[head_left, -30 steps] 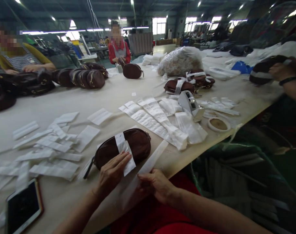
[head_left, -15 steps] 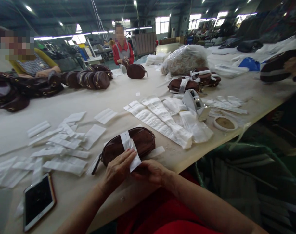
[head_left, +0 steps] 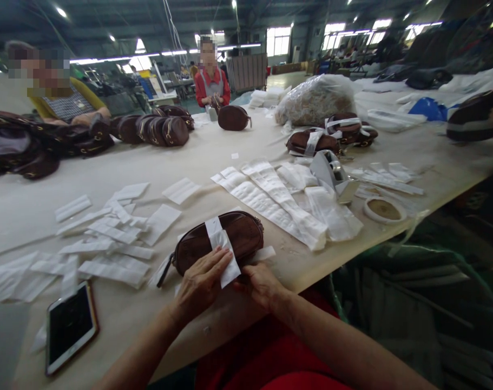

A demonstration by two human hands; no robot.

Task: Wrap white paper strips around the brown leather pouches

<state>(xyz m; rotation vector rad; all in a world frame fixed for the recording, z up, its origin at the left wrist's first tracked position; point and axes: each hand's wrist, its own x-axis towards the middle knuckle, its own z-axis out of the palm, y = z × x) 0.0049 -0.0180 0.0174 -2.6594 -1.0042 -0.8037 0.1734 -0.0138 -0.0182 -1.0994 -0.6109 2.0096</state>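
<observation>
A dark brown oval zip pouch sits on the table before me, a white wrapping strip around its middle. Across the pouch's near side lies my left hand, its fingers together, holding the pouch and pressing on the strip. The strip's loose lower end sticks out past those fingertips. My right hand is curled at the pouch's lower right edge, beside that end; its fingertips are hidden, and I cannot make out what they hold. From the pouch's left end hangs a dark zip pull.
Loose white strips and a phone lie to the left. Right of the pouch are white sheets, a tape dispenser, a tape roll and wrapped pouches. Co-workers handle pouches across the table.
The whole view has shifted slightly, so things appear a little farther right. My right hand's fingers have slipped further under the pouch's edge; the left hand stays on the strip.
</observation>
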